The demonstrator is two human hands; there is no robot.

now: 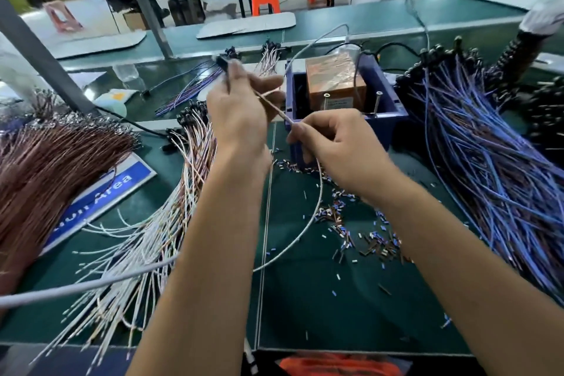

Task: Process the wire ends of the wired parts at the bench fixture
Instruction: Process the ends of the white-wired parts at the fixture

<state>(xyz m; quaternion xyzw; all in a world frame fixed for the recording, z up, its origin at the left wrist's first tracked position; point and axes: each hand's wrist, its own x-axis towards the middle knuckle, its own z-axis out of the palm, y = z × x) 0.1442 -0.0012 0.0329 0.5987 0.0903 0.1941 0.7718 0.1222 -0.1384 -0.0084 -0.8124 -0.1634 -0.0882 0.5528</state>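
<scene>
My left hand [241,113] is raised over the bench and grips a small black part [224,63] at its fingertips. A thin white and pink wire pair [273,104] runs from that part down to my right hand [338,143], which pinches the wire ends just in front of the blue bench fixture [387,107]. An orange-brown block [334,79] sits inside the fixture. A fan of white and pink wired parts [171,207] lies under my left forearm.
A brown wire bundle [45,174] lies at the left over a blue sign [100,195]. A large blue and brown wire pile [488,168] fills the right. Cut insulation bits [360,232] litter the green mat. A grey cable [91,284] crosses the front.
</scene>
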